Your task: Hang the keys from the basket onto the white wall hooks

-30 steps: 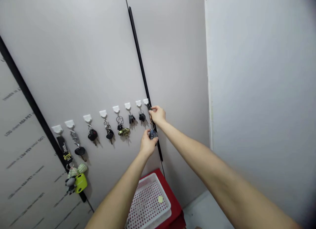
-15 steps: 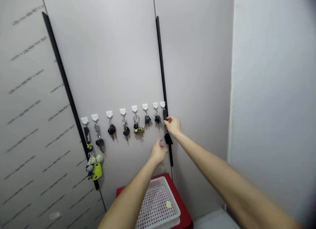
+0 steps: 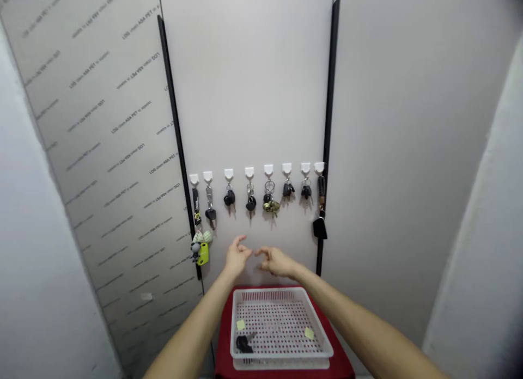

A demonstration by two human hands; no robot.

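Note:
My left hand (image 3: 237,257) is held in front of the cabinet, below the row of keys, its thumb and fingers apart and holding nothing. Close beside it, my right hand (image 3: 278,262) has loosely bent, parted fingers with nothing between them. Above them several key sets hang from white hooks, among them a bunch with brass-coloured pieces (image 3: 270,206). A black strap with a dark fob (image 3: 320,227) hangs at the right end. On the far left is a keychain with a lime-green case (image 3: 203,254). Below the hands lies a black key (image 3: 244,343) in a white basket (image 3: 281,355).
The basket stands on a red surface (image 3: 224,346) against the cabinet. Two pale yellow paper squares, one at the left (image 3: 241,325) and another at the right (image 3: 309,333), lie inside it. Long black handles (image 3: 332,79) run down the cabinet doors. Walls stand on both sides.
My right hand has left the strap and fob at the right end, which now hangs free, and moved down and left beside my left hand. The view has turned, showing more of the basket.

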